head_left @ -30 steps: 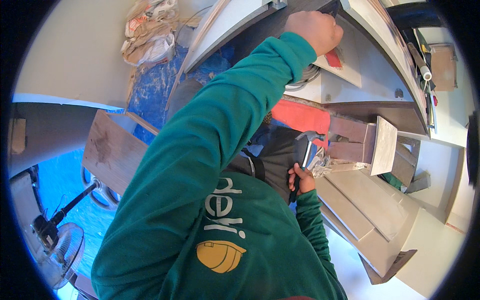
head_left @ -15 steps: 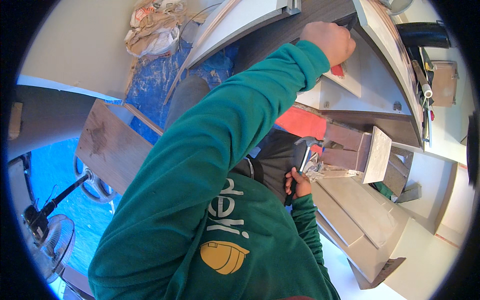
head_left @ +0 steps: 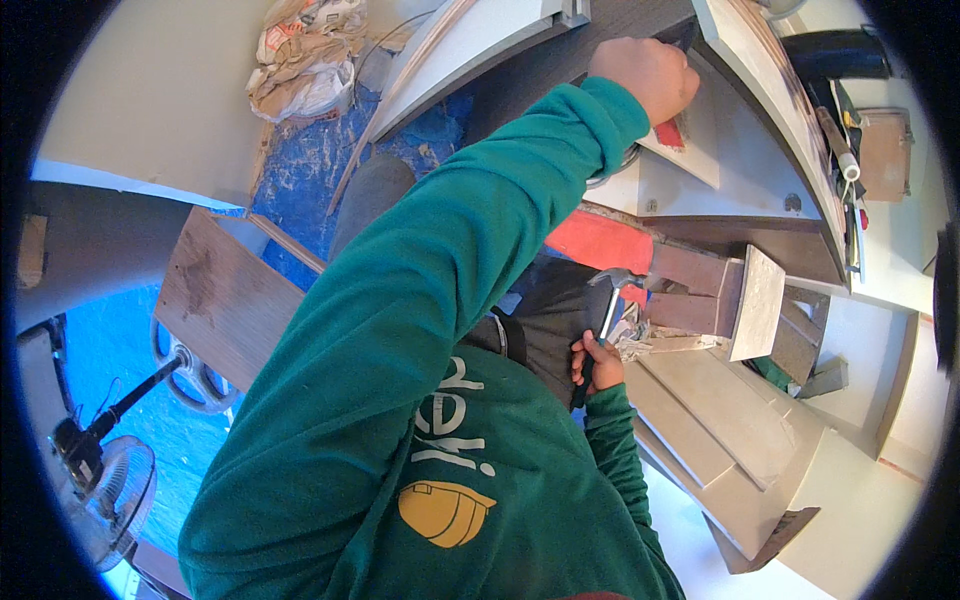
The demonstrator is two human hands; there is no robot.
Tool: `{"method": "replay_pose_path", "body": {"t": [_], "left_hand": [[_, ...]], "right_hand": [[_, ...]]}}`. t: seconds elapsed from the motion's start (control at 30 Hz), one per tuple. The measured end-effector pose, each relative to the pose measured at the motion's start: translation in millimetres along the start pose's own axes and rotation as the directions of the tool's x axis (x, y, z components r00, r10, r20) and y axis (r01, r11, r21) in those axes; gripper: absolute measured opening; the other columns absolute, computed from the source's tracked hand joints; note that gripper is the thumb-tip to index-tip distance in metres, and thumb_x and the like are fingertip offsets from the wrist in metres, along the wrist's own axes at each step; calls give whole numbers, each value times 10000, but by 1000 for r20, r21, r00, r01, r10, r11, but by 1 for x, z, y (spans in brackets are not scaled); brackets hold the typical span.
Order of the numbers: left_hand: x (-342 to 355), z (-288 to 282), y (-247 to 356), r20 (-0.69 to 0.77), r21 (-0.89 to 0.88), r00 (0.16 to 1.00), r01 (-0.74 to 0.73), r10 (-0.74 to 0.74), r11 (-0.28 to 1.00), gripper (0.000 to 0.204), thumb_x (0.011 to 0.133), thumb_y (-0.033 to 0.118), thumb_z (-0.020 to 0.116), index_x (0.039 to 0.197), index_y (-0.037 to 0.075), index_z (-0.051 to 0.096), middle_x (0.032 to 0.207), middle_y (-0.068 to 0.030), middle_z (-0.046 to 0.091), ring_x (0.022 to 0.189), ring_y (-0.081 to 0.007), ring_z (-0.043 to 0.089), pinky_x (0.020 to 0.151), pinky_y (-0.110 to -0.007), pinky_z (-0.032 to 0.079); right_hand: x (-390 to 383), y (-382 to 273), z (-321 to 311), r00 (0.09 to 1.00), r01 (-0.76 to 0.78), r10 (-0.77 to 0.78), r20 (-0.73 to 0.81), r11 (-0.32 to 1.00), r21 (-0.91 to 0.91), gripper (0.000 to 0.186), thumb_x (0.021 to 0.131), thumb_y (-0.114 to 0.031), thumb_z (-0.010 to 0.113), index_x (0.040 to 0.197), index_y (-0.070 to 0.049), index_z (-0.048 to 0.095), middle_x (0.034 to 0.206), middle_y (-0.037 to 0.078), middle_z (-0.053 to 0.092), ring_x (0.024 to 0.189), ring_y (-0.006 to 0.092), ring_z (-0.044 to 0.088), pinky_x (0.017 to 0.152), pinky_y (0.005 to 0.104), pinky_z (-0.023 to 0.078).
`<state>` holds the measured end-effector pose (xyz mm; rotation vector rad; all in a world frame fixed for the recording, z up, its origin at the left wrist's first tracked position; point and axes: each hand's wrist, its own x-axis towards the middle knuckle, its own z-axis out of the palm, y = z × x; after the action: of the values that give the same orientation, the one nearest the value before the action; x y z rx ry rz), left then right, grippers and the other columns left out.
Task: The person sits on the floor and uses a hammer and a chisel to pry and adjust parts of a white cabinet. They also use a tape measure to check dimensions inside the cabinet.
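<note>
My right hand [head_left: 598, 366] is wrapped round the dark grip of a claw hammer [head_left: 609, 305], held at my lap with its metal head uppermost. My left arm, in a green sleeve, stretches across to the top of the view. At its end my left hand [head_left: 645, 78] is a closed fist beside the edge of a cabinet [head_left: 730, 130] with white inner faces. What the fist grips, if anything, is hidden by the back of the hand. A small red patch [head_left: 669, 133] shows just below it, and a curved metal edge shows partly behind the sleeve.
Brown-faced boards [head_left: 698, 290] and a red piece [head_left: 603, 240] lie right of my lap. Pale panels [head_left: 715, 430] are stacked at lower right. A wooden box [head_left: 225, 295], a fan [head_left: 120, 480], blue floor covering [head_left: 310, 150] and a bag of paper scraps [head_left: 300, 65] are on the left.
The view has shifted slightly. My left fist has moved a little up and to the left in the picture, still closed. The hammer in my right hand has turned slightly.
</note>
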<state>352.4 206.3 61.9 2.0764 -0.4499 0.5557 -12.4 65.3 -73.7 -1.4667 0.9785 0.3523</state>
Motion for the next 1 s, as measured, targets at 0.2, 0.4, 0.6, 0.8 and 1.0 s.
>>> {"method": "replay_pose_path", "body": {"t": [0.2,0.4,0.6,0.8,1.0], "left_hand": [[2,6,2,28,19,999,-38,38,999,367,863,356,515,772,75,732,778,-182,700,725,-367,692,700,-477,563],[4,-2,6,-36,118,998,-37,42,992,376,862,332,530,733,16,689,764,-233,677,733,-408,671,715,-497,548],[5,6,-2,-129,95,987,-85,97,992,379,849,302,519,665,-3,647,716,-261,636,678,-448,628,661,-527,518],[9,14,-12,-187,125,950,-229,250,965,375,835,263,535,592,-17,594,642,-265,594,577,-447,586,559,-508,484],[5,7,-5,-204,-9,960,-198,192,980,356,823,215,581,568,-29,533,581,-265,533,495,-421,528,501,-471,426]], "right_hand": [[2,7,-5,1000,-14,14,5,998,54,387,937,-379,633,811,-13,627,584,71,584,415,183,537,370,289,386],[0,1,0,1000,6,-7,8,996,90,362,950,-358,621,811,-25,628,561,63,577,402,162,524,362,273,377],[3,6,-4,998,-22,12,65,988,155,365,944,-371,633,830,-25,610,570,65,577,406,160,529,358,275,377],[1,1,-4,998,-45,35,55,980,195,370,942,-354,635,819,-7,600,560,75,573,387,164,521,354,271,376],[4,3,-7,996,-49,30,87,974,222,363,944,-335,637,812,1,599,559,82,578,383,171,522,350,279,380]]}}
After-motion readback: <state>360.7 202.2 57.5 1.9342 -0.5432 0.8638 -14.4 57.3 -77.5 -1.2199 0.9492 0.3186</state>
